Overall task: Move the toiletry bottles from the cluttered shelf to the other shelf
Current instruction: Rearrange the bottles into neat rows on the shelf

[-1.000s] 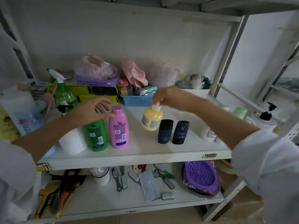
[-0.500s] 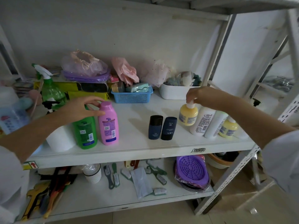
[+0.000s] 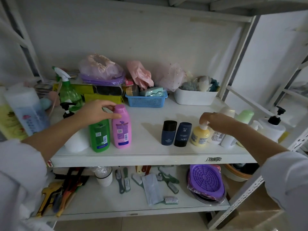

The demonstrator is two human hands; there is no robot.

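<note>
Shelf change: over the last second we have carried the round yellow plastic bottle with the white pump top [image 3: 199, 135] rightward along the white metal shelf board [image 3: 150, 157], from mid-shelf to the right-hand cluster.
Meaning for the task: we judge this bottle's transfer is almost done; it now looks set down, base on the board, so letting go comes next. Whether this end counts as the other shelf, we cannot tell.
Right hand: our right hand [image 3: 215, 120] still pinches the white pump top from above, fingers curled around it, not yet released.
Left hand: our left hand [image 3: 98, 112] has stayed at the tall pink plastic bottle with a purple label [image 3: 121, 129], thumb and fingertips closed round its cap. It has not lifted.
Next candidates: the pink bottle stands upright, touching the tall green plastic bottle with a barcode label [image 3: 99, 136] on its left.
Yellow bottle's place: just right of the two small dark navy tubes standing on their caps [image 3: 175, 133], and against the white bottles with pale caps [image 3: 228, 129] behind it.
Yellow bottle's look: squat, rounded, glossy, with a bluish label on the front; upright.
Smaller clutter: a blue plastic mesh basket [image 3: 146, 100] sits at the back, well apart from both hands.
</note>
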